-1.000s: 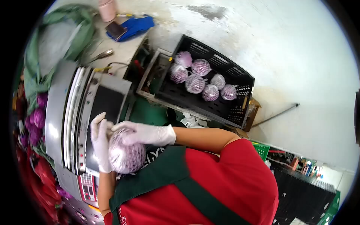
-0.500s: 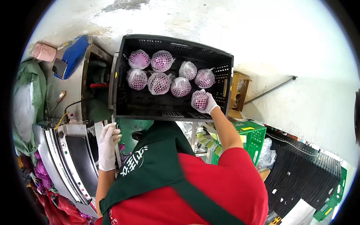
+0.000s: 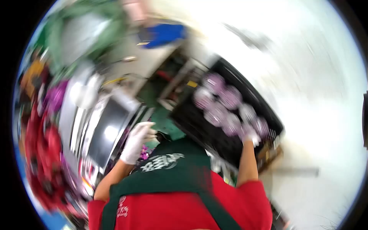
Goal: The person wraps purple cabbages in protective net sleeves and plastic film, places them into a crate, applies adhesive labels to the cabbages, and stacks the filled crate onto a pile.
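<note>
Down in the black crate [image 3: 199,132], my gloved right hand [image 3: 252,137] is on a net-wrapped purple cabbage [image 3: 244,131]; blur and the hand hide part of it. Several more round purple cabbages [image 3: 230,97] in white foam nets lie close together around it. My left hand [image 3: 136,143], in a white glove, is left of the crate, near the machine with a dark panel [image 3: 108,128]. Its fingers are loosely bent and apart, and nothing shows in them.
A metal bench [image 3: 132,63] with a blue cloth [image 3: 165,35] stands behind on the left. Red bags [image 3: 44,153] and a purple heap [image 3: 55,96] fill the far left. A whitish wall [image 3: 314,76] runs behind the crate, with a cardboard box [image 3: 270,155] beside it.
The view has swung left, so the crate appears tilted and farther right, with strong blur. My right hand and its cabbage are now close against the other cabbages.
</note>
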Motion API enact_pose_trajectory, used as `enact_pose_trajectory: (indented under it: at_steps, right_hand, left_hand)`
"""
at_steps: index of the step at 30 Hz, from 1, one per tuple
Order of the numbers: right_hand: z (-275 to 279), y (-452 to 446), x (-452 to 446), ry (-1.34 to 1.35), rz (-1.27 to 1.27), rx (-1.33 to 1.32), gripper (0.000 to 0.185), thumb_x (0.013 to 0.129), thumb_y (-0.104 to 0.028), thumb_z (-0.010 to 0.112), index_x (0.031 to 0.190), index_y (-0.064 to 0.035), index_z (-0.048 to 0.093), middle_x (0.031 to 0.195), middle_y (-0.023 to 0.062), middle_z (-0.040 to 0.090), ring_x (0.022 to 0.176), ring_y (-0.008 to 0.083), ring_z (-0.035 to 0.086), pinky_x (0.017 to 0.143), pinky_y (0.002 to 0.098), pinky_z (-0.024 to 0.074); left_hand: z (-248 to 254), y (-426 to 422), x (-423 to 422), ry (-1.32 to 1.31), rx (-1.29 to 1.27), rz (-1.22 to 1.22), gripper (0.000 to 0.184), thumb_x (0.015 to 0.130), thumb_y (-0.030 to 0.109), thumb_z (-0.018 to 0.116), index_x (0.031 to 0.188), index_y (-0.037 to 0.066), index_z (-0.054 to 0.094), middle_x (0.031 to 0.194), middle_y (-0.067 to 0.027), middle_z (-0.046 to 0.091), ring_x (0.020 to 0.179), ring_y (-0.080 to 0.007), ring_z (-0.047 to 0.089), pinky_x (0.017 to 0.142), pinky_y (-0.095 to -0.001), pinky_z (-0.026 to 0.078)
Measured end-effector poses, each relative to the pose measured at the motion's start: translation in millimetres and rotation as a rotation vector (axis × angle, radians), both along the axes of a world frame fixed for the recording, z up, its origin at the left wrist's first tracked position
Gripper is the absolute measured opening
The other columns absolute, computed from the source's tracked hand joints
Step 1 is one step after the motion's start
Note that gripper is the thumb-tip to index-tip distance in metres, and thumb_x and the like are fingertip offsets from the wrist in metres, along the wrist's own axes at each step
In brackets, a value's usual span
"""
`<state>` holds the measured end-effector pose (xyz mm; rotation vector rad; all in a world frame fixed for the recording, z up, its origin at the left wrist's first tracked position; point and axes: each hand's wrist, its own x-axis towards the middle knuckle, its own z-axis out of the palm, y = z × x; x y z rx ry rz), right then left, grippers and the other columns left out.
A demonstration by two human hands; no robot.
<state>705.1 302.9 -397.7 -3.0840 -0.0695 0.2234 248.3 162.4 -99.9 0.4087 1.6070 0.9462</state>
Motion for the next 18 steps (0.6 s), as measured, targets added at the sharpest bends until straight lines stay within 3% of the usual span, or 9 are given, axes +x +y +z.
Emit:
enact_pose_trajectory:
  at_steps: [1,3,5,8,9,13,16,17,18]
  right_hand:
    - [16.0,-2.0,-15.7,0.081,0.265,0.342,0.041,0.087,-0.032,0.057,0.113,0.0001,0.055,0.114,0.0200,0.058,0.103,0.0311,0.058,0.086,0.0418,0.0495]
    - [52.0,-2.9,-47.8,0.718,0.652,1.212,0.041,0.091,-0.008,0.053,0.131,0.0026,0.046,0.132,0.0234,0.048,0.123,0.0327,0.047,0.105,0.0481,0.0371]
    - [136.7,-13.7,-158.1,0.125,1.010,0.710,0.039,0.088,0.000,0.053,0.126,0.0066,0.049,0.130,0.0201,0.052,0.117,0.0305,0.051,0.101,0.0408,0.0418]
    - [180.0,10.6,-295.2,0.722,1.333,1.137,0.041,0.090,-0.003,0.052,0.130,0.0029,0.046,0.133,0.0174,0.048,0.122,0.0291,0.046,0.107,0.0387,0.0332]
    - [201.5,10.6,-334.2,0.759,1.442,1.051,0.041,0.091,-0.005,0.051,0.131,0.0012,0.045,0.133,0.0156,0.047,0.121,0.0280,0.047,0.106,0.0374,0.0332]
    - [176.5,17.4,-435.2,1.109,1.228,1.040,0.033,0.095,-0.010,0.049,0.127,0.0013,0.049,0.127,0.0113,0.051,0.116,0.0204,0.048,0.101,0.0324,0.0366]
    - [170.8,11.3,-473.7,0.953,1.303,0.775,0.027,0.095,-0.014,0.047,0.112,0.0047,0.057,0.106,0.0110,0.060,0.100,0.0199,0.054,0.092,0.0305,0.0409]
    - [169.9,7.3,-481.6,1.003,1.095,0.986,0.025,0.094,-0.014,0.048,0.102,0.0060,0.060,0.097,0.0105,0.061,0.092,0.0204,0.055,0.089,0.0318,0.0426]
    - [169.2,6.5,-483.6,0.961,1.162,0.963,0.025,0.094,-0.015,0.048,0.100,0.0059,0.060,0.094,0.0096,0.061,0.089,0.0192,0.055,0.085,0.0313,0.0434]
  left_hand:
    - [12.7,-2.5,-4.9,0.008,0.014,0.031,0.028,0.098,0.024,0.052,0.118,0.005,0.058,0.095,-0.0071,0.064,0.087,-0.0135,0.061,0.081,-0.0273,0.050]
    - [6.4,-17.0,-24.4,-0.016,0.185,0.056,0.027,0.098,0.023,0.052,0.118,0.006,0.058,0.096,-0.0068,0.063,0.090,-0.0134,0.061,0.085,-0.0276,0.049]
    - [13.6,-29.5,-62.6,0.004,0.225,0.003,0.026,0.097,0.020,0.054,0.118,0.006,0.057,0.098,-0.0066,0.063,0.091,-0.0133,0.061,0.087,-0.0283,0.049]
    - [30.0,-40.8,-116.2,-0.058,0.336,0.178,0.024,0.096,0.017,0.056,0.116,0.004,0.058,0.100,-0.0062,0.064,0.092,-0.0112,0.060,0.086,-0.0274,0.049]
    - [45.7,-47.0,-139.9,-0.013,0.377,0.227,0.025,0.096,0.017,0.056,0.117,0.003,0.057,0.101,-0.0057,0.063,0.094,-0.0104,0.059,0.086,-0.0272,0.049]
    - [60.4,-63.5,-263.8,0.377,0.495,0.491,0.036,0.092,0.020,0.063,0.122,0.003,0.055,0.104,-0.0032,0.060,0.095,-0.0118,0.057,0.088,-0.0273,0.047]
    - [42.5,-74.1,-415.2,0.847,0.488,0.482,0.054,0.087,0.025,0.069,0.133,0.006,0.047,0.118,-0.0085,0.058,0.105,-0.0162,0.057,0.093,-0.0310,0.045]
    - [31.4,-71.3,-464.5,1.075,0.469,0.471,0.061,0.086,0.026,0.070,0.138,0.008,0.043,0.123,-0.0096,0.056,0.104,-0.0167,0.058,0.093,-0.0311,0.046]
    - [27.4,-68.6,-511.2,1.319,0.377,0.381,0.070,0.081,0.030,0.073,0.140,0.010,0.040,0.129,-0.0143,0.051,0.111,-0.0235,0.055,0.097,-0.0347,0.044]
